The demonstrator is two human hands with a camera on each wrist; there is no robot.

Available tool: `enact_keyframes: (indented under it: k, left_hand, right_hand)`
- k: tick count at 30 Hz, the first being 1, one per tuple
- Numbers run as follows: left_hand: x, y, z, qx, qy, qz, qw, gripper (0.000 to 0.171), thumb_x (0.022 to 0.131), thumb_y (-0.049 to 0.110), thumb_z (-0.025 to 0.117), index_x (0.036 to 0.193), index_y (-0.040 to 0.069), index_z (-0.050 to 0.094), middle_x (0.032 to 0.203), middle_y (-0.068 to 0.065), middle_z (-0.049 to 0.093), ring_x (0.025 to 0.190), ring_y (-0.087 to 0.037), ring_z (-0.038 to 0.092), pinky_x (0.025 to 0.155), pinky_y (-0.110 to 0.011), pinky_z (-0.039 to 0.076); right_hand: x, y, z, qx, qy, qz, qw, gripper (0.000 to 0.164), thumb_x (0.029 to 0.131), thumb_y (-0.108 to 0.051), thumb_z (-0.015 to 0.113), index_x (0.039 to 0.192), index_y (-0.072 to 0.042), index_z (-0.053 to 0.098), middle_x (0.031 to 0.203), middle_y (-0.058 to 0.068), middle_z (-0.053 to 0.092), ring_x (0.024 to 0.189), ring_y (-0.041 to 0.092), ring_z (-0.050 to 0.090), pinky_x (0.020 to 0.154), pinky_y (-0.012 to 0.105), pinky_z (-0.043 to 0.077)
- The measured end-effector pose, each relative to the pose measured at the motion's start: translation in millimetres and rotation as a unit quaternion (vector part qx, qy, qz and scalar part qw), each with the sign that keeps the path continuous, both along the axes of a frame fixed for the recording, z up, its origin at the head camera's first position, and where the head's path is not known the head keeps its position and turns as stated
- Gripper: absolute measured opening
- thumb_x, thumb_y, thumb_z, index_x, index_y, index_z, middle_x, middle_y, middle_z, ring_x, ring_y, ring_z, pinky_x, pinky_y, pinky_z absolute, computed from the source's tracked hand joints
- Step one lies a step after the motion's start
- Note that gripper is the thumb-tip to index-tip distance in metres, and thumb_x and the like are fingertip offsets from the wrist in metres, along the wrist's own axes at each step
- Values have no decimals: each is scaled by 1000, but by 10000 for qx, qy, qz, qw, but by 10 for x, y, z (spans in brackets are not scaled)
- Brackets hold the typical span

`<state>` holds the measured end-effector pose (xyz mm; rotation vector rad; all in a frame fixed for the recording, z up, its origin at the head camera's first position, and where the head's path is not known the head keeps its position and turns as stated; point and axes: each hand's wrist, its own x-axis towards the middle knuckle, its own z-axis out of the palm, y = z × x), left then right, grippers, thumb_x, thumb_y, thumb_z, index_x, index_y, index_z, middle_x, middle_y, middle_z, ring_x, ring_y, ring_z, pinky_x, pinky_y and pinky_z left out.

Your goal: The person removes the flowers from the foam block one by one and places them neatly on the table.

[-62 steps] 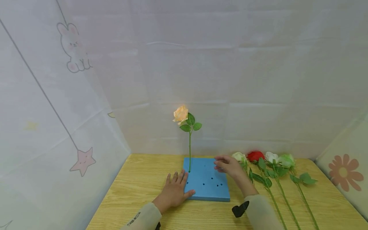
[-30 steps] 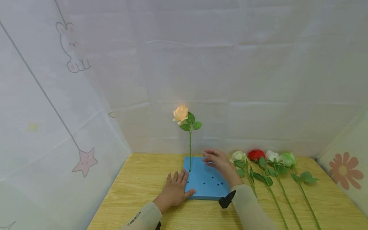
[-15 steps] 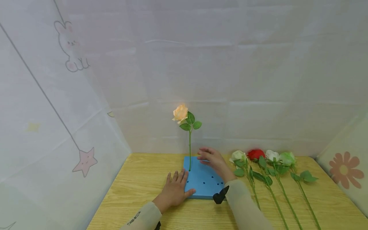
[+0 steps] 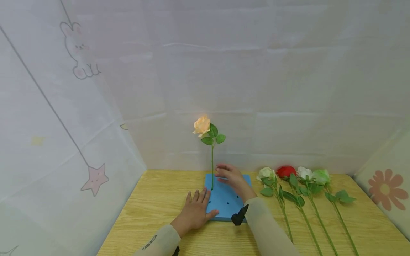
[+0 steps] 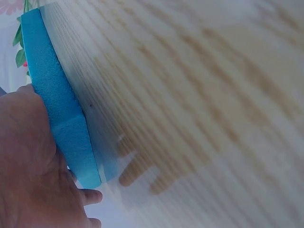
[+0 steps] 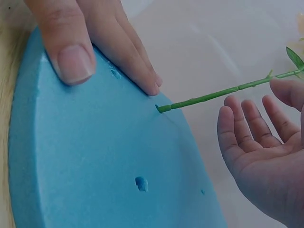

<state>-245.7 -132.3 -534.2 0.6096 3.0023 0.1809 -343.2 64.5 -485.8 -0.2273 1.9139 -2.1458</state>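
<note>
A peach artificial rose (image 4: pixel 202 126) stands upright, its stem set in a hole of a blue foam board (image 4: pixel 221 208). My left hand (image 4: pixel 194 212) lies with fingers spread on the board's left front corner; in the left wrist view it touches the board's edge. Just right of the stem is my right hand (image 4: pixel 232 179), above the board. In the right wrist view its loosely bent fingers (image 6: pixel 259 122) are beside the green stem (image 6: pixel 209 97) and do not close round it. Several small holes show in the board.
To the right, a cream rose (image 4: pixel 266 173), a red rose (image 4: pixel 286 172), a white rose (image 4: pixel 304 172) and a pale green rose (image 4: pixel 320 177) lie on the wooden table (image 4: pixel 153 199). A white cloth backdrop (image 4: pixel 288 89) hangs behind the table.
My right hand has moved left across the board, from its right side to beside the rose stem. The left hand and the peach rose have stayed in place.
</note>
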Motion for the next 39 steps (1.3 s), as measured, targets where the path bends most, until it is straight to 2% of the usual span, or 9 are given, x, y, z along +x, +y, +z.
enact_keyframes:
  k: [7,14,18,24,32,36,39]
  left_hand:
    - [1,-11,21,47,77,-30,10000,91,98,75,30,163,12,21,169,-12,17,151,-43,23,118,-68,12]
    - [10,-3,43,42,60,-64,10000,90,99,74,29,164,12,20,169,-12,15,151,-43,23,118,-67,13]
    - [24,6,54,35,27,-36,10000,89,99,74,31,164,13,20,169,-11,16,152,-43,22,119,-67,12]
    - [42,11,78,35,-34,-27,10000,89,100,73,32,164,13,20,170,-11,15,152,-43,22,119,-67,12]
    - [54,15,86,-11,-6,3,10000,91,99,75,30,164,13,20,170,-10,16,151,-42,24,119,-66,13]
    - [52,12,84,10,-18,-3,10000,90,98,75,30,164,14,20,170,-10,15,151,-42,24,119,-67,13]
    - [64,12,99,7,-40,7,10000,91,98,76,29,164,14,20,170,-10,14,151,-42,24,119,-67,13]
  right_hand:
    - [-50,-94,22,76,27,-14,10000,44,102,-21,64,142,-3,55,132,15,60,114,28,65,101,46,51]
    - [-61,-161,28,35,74,185,9998,45,103,-16,61,145,-2,52,140,25,55,125,42,57,108,53,45]
    - [-68,-194,26,45,181,382,9991,46,105,-13,57,148,0,48,142,27,54,129,43,56,110,55,42]
    - [-84,-234,27,253,325,396,9984,42,105,-8,56,146,-2,52,134,24,61,120,37,63,106,52,46]
    - [-59,-249,27,565,479,443,9963,37,103,-6,59,139,-3,59,119,10,70,112,31,68,100,48,52]
    - [-42,-244,30,585,440,406,9965,33,102,-7,61,135,-5,63,119,10,70,112,30,68,100,48,52]
    - [-23,-241,37,605,415,346,9967,31,102,-8,61,133,-6,64,121,16,68,111,28,68,100,49,51]
